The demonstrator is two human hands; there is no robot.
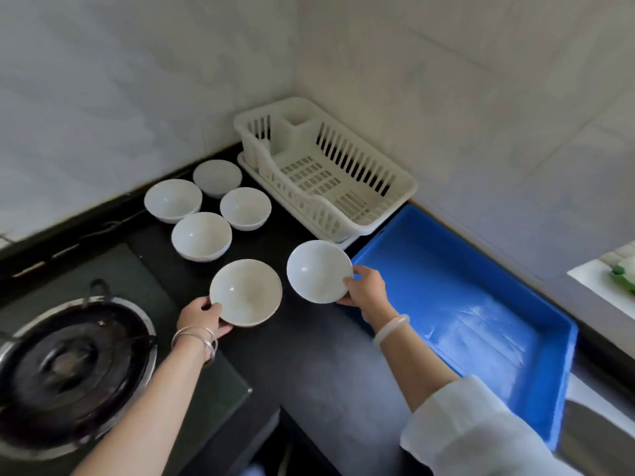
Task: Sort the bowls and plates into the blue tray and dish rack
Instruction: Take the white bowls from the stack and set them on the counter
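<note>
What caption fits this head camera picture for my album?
Left hand holds the left bowl, right hand the right bowl, beside the blue tray and dish rack.

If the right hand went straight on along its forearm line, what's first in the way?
Probably the dish rack, at its low front wall, with the held bowl in the right hand arriving first. A loose bowl sits just left of that line. Height is unclear, so it might pass over the wall.

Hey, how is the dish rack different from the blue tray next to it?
The dish rack is white with slotted walls; the blue tray is blue with solid walls. The dish rack sits in the corner; the blue tray lies nearer you. Both are empty.
</note>
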